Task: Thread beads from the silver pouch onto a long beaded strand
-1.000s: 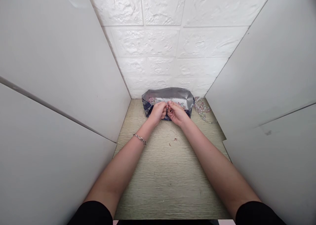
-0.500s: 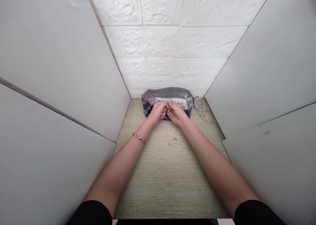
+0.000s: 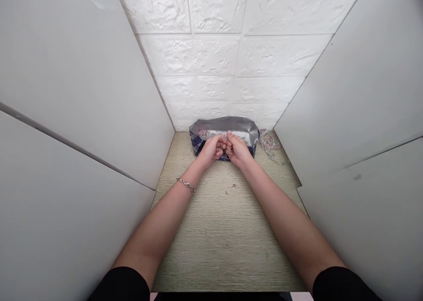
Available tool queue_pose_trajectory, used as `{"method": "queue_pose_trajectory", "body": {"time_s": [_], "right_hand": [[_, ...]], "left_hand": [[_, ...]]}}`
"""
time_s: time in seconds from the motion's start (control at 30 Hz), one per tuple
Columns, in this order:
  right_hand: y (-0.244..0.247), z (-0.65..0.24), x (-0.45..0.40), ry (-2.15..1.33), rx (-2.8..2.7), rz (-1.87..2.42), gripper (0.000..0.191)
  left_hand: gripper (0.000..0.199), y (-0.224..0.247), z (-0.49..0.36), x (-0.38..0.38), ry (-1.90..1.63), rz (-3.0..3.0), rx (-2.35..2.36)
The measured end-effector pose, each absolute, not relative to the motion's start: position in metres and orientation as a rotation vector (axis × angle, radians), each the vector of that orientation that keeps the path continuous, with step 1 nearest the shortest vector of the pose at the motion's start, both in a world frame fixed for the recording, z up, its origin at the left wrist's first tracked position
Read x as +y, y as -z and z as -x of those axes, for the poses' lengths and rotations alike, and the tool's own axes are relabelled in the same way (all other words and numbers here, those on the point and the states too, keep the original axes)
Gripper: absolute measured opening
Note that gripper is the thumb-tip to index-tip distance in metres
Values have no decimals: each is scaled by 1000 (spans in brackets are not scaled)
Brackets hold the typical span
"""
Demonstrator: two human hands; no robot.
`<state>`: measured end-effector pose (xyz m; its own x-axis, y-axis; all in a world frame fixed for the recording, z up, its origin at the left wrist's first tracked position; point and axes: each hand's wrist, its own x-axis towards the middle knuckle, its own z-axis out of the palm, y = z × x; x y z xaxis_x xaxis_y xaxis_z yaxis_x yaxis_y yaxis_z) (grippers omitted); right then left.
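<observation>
A dark patterned bag with a silvery lining [image 3: 231,124] lies open against the wall, with small pink and clear beads inside. My left hand [image 3: 212,151] is over its front edge, fingers curled, fingertips meeting those of my other hand. My right hand [image 3: 238,150] is beside it, closed, thumb raised against the fingers. Whatever the fingers hold between them is too small to make out. Strands of pale pink and greenish beads [image 3: 270,144] lie on the table just right of the bag.
A light wood-grain table [image 3: 218,239] runs between grey panels on the left [image 3: 82,72] and right [image 3: 357,80]. Small reddish scraps [image 3: 234,185] lie near its middle. A white brick-patterned wall [image 3: 211,54] stands behind.
The thumbs and fingertips have shifted slightly, and the fingers of both hands are a little looser. The bag and the bead strands have not moved.
</observation>
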<state>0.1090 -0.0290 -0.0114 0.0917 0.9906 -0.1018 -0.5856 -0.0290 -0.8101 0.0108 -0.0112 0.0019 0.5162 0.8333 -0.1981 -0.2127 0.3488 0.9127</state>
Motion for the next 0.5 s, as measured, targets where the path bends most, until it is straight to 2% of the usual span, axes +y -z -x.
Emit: {"method": "queue_pose_trajectory", "body": {"time_s": [0.33,0.5], "right_hand": [[10,-112,-29,-1391,-595,881,32],[13,-112,-27,-1464,-363,787,14]], "left_hand": [[13,3,-12,-13,-800,-1079,715],[13,2,-11,-11,-816,-1008,700]]}}
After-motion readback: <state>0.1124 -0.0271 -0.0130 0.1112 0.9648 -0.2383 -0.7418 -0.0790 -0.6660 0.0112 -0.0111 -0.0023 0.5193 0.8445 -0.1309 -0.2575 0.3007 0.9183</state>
